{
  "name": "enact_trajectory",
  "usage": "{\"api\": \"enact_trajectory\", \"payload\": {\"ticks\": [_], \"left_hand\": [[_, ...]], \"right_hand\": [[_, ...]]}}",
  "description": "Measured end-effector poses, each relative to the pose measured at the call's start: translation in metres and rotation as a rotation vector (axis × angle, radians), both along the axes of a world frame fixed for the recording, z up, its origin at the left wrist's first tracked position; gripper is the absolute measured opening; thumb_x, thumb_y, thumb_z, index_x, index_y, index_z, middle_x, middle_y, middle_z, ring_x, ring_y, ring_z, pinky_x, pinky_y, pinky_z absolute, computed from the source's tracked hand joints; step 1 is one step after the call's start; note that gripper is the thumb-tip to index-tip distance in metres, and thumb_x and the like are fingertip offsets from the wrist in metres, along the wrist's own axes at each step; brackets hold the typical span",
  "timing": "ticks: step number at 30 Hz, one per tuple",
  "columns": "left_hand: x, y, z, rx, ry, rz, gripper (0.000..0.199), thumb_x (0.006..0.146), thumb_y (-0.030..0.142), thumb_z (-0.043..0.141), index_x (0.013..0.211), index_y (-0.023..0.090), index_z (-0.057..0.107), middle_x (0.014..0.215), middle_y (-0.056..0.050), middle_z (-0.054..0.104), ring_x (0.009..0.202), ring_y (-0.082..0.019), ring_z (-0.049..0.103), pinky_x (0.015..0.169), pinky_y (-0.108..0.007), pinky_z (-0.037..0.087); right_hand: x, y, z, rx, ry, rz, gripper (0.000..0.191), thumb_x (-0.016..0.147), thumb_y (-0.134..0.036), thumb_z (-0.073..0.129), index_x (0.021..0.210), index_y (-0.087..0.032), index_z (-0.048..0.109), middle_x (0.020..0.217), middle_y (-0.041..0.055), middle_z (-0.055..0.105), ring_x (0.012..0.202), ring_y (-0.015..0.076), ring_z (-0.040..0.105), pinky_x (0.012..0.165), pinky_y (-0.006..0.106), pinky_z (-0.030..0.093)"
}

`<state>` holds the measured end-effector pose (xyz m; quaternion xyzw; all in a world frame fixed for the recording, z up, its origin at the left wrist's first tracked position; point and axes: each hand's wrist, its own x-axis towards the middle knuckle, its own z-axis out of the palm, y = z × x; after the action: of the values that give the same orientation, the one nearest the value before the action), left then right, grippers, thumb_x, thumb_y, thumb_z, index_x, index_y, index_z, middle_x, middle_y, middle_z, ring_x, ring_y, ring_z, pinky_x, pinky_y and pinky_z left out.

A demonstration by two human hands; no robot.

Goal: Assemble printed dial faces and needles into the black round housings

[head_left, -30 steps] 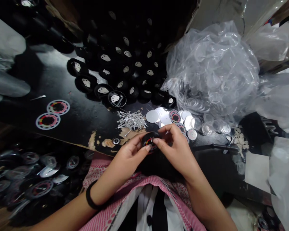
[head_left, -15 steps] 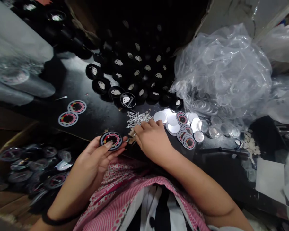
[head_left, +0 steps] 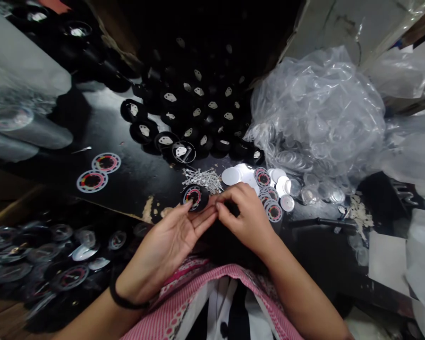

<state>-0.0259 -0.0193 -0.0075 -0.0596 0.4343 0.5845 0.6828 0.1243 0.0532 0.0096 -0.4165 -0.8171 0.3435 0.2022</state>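
My left hand (head_left: 168,241) is closed on a round black gauge (head_left: 194,197), its red and grey dial turned up toward me. The thumb rests on the gauge's edge. Right beside the left fingertips, my right hand (head_left: 250,219) is closed in a pinch. Whatever lies between its thumb and forefinger is too small or hidden to make out. Just beyond both hands is a heap of small white needle-shaped pieces (head_left: 202,177). White discs (head_left: 231,176) and printed dial plates (head_left: 274,211) lie to the right of the heap.
Several black round housings (head_left: 186,152) stand at the back. A clear plastic bag (head_left: 326,108) of transparent covers sits at right. Two dial plates (head_left: 92,181) lie at left. A box (head_left: 7,212) of gauges is at lower left. A black-handled tool (head_left: 318,221) lies at right.
My left hand has carried the gauge right, beside the needle heap. My right hand has drawn back from the heap, its fingers now pinched at the left fingertips.
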Motion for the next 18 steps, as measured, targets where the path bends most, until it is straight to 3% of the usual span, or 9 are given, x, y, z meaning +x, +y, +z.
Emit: {"api": "enact_trajectory", "payload": {"ticks": [4,11,18], "left_hand": [[0.018,0.003,0.003,0.112,0.170,0.044,0.008,0.086,0.025,0.069,0.092,0.020,0.070,0.110,-0.008,0.078,0.112,-0.027,0.070,0.101,-0.043,0.055],[0.026,0.008,0.007,0.171,0.370,0.023,0.038,0.084,0.031,0.071,0.121,0.029,0.063,0.112,-0.003,0.076,0.111,-0.025,0.069,0.101,-0.038,0.054],[0.033,0.014,-0.003,0.202,0.462,-0.187,0.025,0.082,0.035,0.074,0.106,0.029,0.069,0.114,-0.003,0.073,0.113,-0.027,0.067,0.097,-0.031,0.054]], "right_hand": [[0.012,-0.005,0.004,-0.098,0.022,-0.111,0.009,0.091,-0.026,0.064,0.085,-0.020,0.062,0.086,0.0027,0.063,0.085,0.0184,0.058,0.077,0.032,0.042],[0.017,-0.012,0.016,-0.121,0.138,-0.124,0.012,0.095,-0.024,0.060,0.084,-0.022,0.061,0.084,0.0010,0.063,0.085,0.0170,0.058,0.079,0.031,0.042],[0.019,-0.014,0.021,-0.070,-0.021,-0.105,0.014,0.099,-0.025,0.053,0.089,-0.021,0.062,0.090,0.0038,0.065,0.087,0.0192,0.057,0.078,0.034,0.039]]}}
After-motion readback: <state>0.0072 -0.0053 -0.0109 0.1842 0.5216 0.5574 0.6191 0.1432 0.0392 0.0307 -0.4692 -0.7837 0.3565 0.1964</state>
